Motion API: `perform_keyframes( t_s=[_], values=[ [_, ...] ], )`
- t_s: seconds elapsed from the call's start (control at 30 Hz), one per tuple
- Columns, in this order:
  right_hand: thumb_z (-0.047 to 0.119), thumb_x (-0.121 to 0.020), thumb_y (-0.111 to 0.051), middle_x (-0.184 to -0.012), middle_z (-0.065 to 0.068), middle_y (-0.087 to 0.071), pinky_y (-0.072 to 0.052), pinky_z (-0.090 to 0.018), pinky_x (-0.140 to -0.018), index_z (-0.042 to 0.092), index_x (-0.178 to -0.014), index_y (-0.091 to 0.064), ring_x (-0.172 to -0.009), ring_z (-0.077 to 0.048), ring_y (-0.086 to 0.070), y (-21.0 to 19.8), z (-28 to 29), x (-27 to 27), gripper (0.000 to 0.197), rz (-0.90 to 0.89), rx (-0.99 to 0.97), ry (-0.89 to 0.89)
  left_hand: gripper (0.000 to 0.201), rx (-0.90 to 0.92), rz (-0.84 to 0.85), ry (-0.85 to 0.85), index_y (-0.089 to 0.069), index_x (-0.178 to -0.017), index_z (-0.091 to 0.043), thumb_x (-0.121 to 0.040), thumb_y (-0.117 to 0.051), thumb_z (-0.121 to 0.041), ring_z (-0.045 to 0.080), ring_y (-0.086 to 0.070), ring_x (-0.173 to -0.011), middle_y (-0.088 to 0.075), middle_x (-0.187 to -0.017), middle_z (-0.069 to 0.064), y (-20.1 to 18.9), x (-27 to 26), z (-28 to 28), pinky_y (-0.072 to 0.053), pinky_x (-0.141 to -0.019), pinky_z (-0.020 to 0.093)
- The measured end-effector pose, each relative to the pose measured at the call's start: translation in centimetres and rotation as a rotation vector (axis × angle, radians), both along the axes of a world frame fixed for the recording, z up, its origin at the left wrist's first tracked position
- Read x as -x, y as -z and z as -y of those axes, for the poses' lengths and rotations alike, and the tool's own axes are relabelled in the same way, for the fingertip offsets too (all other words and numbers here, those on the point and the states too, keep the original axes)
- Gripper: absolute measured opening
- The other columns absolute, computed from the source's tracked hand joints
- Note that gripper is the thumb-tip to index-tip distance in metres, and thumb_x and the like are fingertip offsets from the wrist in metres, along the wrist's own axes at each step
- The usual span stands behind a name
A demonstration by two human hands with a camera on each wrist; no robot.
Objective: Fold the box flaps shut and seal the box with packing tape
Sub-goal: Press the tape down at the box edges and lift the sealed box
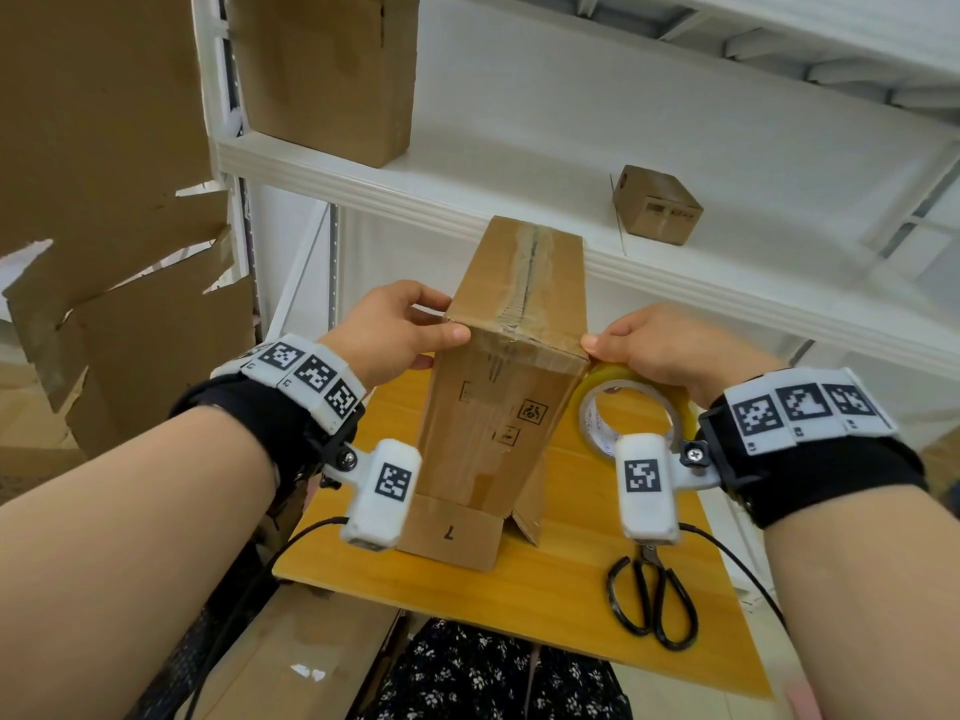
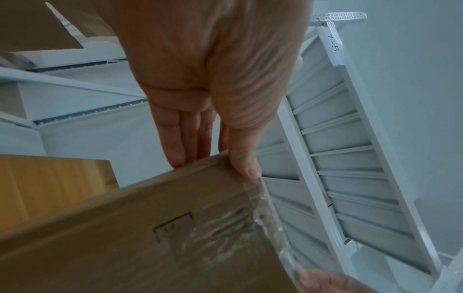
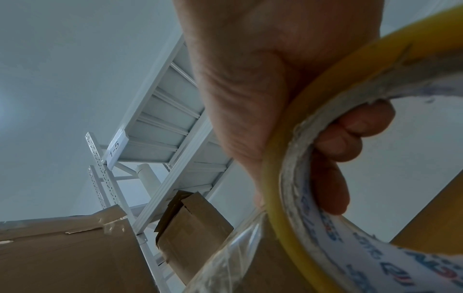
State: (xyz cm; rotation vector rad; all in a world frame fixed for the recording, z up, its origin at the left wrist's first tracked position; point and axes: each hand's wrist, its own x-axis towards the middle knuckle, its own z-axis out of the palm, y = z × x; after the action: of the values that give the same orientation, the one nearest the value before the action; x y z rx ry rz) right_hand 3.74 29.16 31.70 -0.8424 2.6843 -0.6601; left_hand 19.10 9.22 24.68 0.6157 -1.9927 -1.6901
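A tall cardboard box (image 1: 483, 423) stands upright on the yellow wooden table (image 1: 545, 589), its top flaps folded shut. Clear tape (image 1: 524, 283) runs along the top seam and down the front face. My left hand (image 1: 395, 330) pinches the box's top left corner, thumb (image 2: 245, 164) on the front and fingers behind. My right hand (image 1: 660, 345) holds the tape roll (image 1: 589, 413) at the top right corner, fingers (image 3: 345, 138) curled through its core. A clear strip (image 3: 225, 257) leads from the roll (image 3: 300, 198) to the box. The bottom flaps (image 1: 452, 532) splay out on the table.
Black scissors (image 1: 654, 600) lie on the table at the near right. Behind stands a white shelf (image 1: 519, 189) with a small box (image 1: 657, 205) and a larger box (image 1: 327, 70). Torn cardboard sheets (image 1: 104, 200) lean at the left.
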Motion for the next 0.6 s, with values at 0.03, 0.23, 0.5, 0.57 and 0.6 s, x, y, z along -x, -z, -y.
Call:
perform_keyframes(
  t_s=[0.03, 0.23, 0.5, 0.57, 0.6],
  values=[
    [0.046, -0.095, -0.065, -0.092, -0.001, -0.075, -0.054, -0.036, -0.080, 0.019, -0.096, -0.078, -0.086, -0.017, -0.067, 0.0, 0.0, 0.1, 0.030, 0.008, 0.007, 0.004, 0.036, 0.008, -0.016, -0.013, -0.062, -0.117, -0.014, -0.084, -0.076, -0.016, 0.015, -0.071, -0.095, -0.073, -0.104, 0.003, 0.1, 0.0, 0.0, -0.058, -0.078, 0.028],
    [0.047, -0.094, -0.066, -0.092, -0.001, -0.075, -0.056, -0.040, -0.087, 0.021, -0.095, -0.078, -0.088, -0.019, -0.069, 0.2, 0.0, 0.3, 0.029, 0.028, 0.008, 0.012, 0.031, 0.026, -0.057, -0.048, -0.069, -0.113, -0.015, -0.083, -0.075, -0.008, 0.010, -0.072, -0.089, -0.076, -0.093, 0.000, 0.4, 0.3, 0.0, -0.059, -0.077, 0.026],
    [0.046, -0.095, -0.065, -0.099, -0.002, -0.072, -0.054, -0.042, -0.092, 0.018, -0.100, -0.077, -0.091, -0.018, -0.065, 0.0, -0.2, 0.5, 0.030, 0.007, 0.002, 0.006, 0.038, 0.041, -0.011, 0.106, -0.068, -0.116, -0.013, -0.082, -0.073, 0.002, 0.014, -0.073, -0.092, -0.077, -0.097, 0.001, -0.7, -0.4, 0.4, -0.059, -0.080, 0.028],
    [0.046, -0.095, -0.066, -0.098, -0.001, -0.072, -0.055, -0.040, -0.088, 0.019, -0.099, -0.077, -0.090, -0.018, -0.065, 0.0, -0.3, 0.6, 0.030, 0.005, 0.003, 0.005, 0.033, 0.056, -0.018, 0.075, -0.070, -0.111, -0.015, -0.080, -0.079, -0.012, 0.012, -0.072, -0.092, -0.077, -0.095, -0.001, -0.8, -0.2, 0.4, -0.058, -0.081, 0.029],
    [0.046, -0.095, -0.066, -0.097, -0.001, -0.072, -0.054, -0.038, -0.084, 0.019, -0.098, -0.077, -0.089, -0.017, -0.065, 0.0, -0.2, 0.6, 0.029, 0.005, 0.007, 0.004, 0.031, 0.068, -0.023, 0.043, -0.071, -0.110, -0.015, -0.080, -0.079, -0.014, 0.012, -0.073, -0.091, -0.077, -0.094, -0.001, -0.6, 0.0, 0.4, -0.059, -0.080, 0.029]
  ],
)
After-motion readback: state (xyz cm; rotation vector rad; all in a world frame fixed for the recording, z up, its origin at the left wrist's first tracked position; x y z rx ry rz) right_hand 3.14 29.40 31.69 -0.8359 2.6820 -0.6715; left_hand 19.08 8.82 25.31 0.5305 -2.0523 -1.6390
